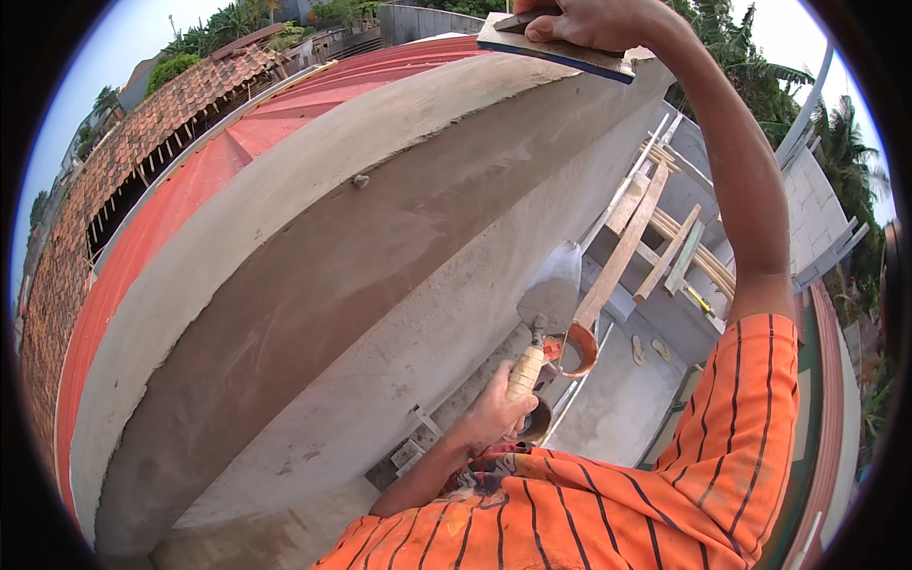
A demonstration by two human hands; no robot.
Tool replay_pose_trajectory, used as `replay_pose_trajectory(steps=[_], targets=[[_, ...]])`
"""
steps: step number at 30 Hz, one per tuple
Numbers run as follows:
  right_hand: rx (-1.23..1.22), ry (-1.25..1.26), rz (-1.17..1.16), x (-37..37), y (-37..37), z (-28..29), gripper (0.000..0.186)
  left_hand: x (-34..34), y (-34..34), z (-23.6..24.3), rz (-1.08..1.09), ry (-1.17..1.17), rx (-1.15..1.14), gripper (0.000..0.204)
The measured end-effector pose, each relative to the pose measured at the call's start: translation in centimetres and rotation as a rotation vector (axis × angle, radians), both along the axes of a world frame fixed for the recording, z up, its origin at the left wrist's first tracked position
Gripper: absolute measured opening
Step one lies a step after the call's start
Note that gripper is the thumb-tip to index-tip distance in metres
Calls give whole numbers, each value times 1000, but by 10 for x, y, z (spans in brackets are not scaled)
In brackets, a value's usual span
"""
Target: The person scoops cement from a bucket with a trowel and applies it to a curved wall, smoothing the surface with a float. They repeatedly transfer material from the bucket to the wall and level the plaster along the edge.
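Steel trowel (551, 290), one, gripped by my left hand (494, 413); one float (560, 49), frame top, grasped by right hand (594, 19); wet plastered wall (332, 275) centre.

Curved plastered parapet wall (313, 256), flat float (560, 49) on its top

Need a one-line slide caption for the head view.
Right hand presses a float on a freshly plastered wall top; left hand holds a trowel.
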State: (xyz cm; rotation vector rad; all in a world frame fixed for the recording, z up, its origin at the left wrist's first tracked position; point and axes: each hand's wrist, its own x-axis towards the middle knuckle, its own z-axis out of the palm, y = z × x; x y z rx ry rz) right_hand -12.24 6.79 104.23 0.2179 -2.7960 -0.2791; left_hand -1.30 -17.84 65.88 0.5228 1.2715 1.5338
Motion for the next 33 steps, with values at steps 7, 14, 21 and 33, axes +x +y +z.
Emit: replay_pose_trajectory(steps=[7, 14, 21, 33], targets=[[226, -51, -145, -14, -12, -30, 28, 1, 15, -2, -116, 5, 22, 51], [391, 47, -338, -81, 101, -33, 25, 5, 11, -9, -28, -47, 2, 49], [78, -57, -276, -41, 107, 2, 35, -3, -1, -14, 18, -5, 36, 50], [140, -101, -504, -97, 136, -38, 32, -10, 6, -27, -57, 29, -33, 49]])
